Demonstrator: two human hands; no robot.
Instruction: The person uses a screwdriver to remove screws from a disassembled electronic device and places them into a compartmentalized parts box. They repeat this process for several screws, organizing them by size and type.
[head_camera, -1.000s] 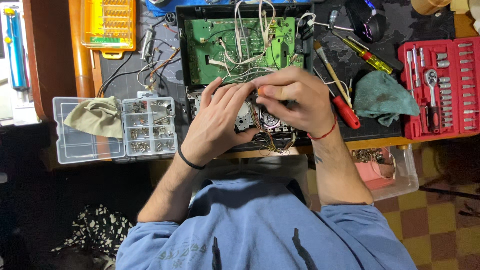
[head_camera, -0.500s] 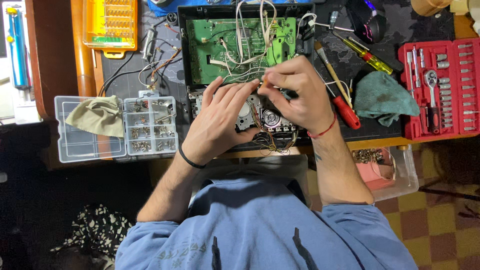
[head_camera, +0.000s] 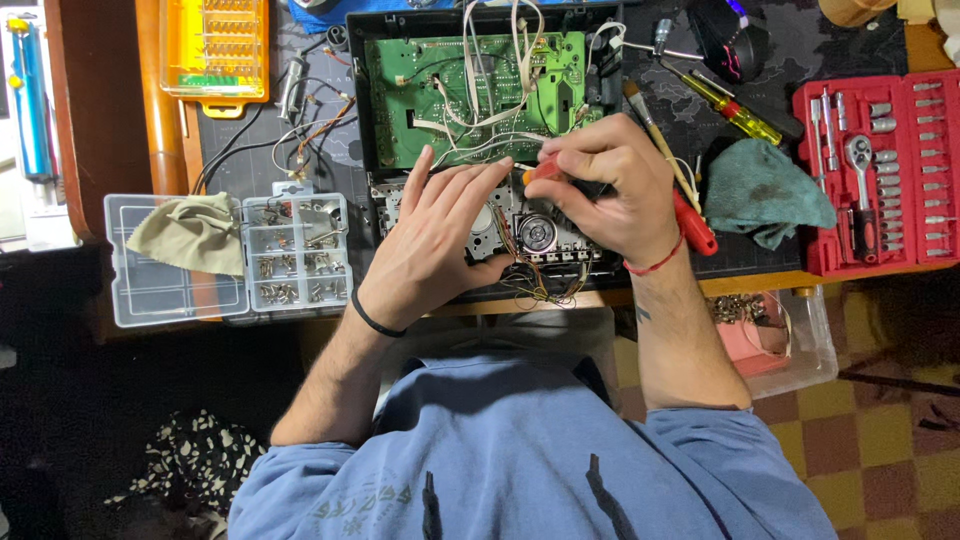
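An opened black device with a green circuit board and loose white wires lies on the dark mat. In front of the board sits a grey metal mechanism with a round part. My left hand rests flat on that mechanism, fingers spread and pointing up toward the board. My right hand is closed around a small screwdriver with an orange and black handle, its tip pointing left toward my left fingertips. The tip itself is hidden.
A clear parts box with screws and a beige cloth sits at left. An orange bit case lies at the back left. A red socket set, a teal rag, and screwdrivers lie at right. A clear tub stands below the table edge.
My right hand has shifted slightly up and left with the screwdriver. My left fingers have straightened and spread over the mechanism.
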